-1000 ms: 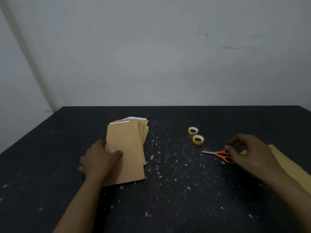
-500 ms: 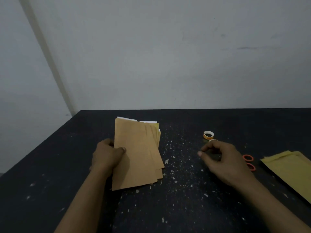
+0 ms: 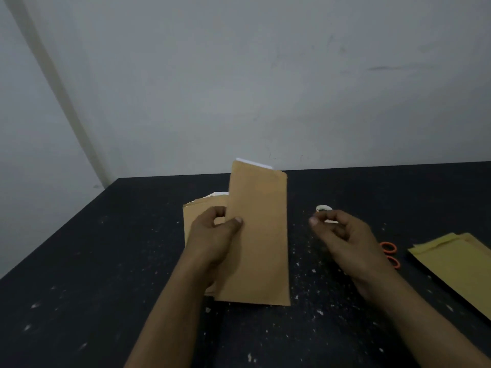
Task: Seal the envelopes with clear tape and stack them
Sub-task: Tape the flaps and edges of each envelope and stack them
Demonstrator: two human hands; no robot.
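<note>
My left hand point(image 3: 212, 240) grips a brown envelope point(image 3: 259, 235) by its left edge and holds it tilted up off the table, a white sheet showing at its top. Under it lies the pile of brown envelopes point(image 3: 198, 211), mostly hidden. My right hand point(image 3: 342, 237) hovers to the right of the lifted envelope with fingers curled and nothing in them. A roll of clear tape point(image 3: 323, 208) sits just behind its fingertips. A second roll is hidden by the hand.
Orange scissor handles point(image 3: 390, 252) poke out from behind my right wrist. Yellowish envelopes point(image 3: 457, 264) lie stacked at the right edge of the dark, speckled table point(image 3: 106, 261). A pale wall stands behind the table.
My left hand has lifted the top envelope off the pile and brought it toward the middle. My right hand left the scissors and moved left, over the tape rolls. The view shifted left.
</note>
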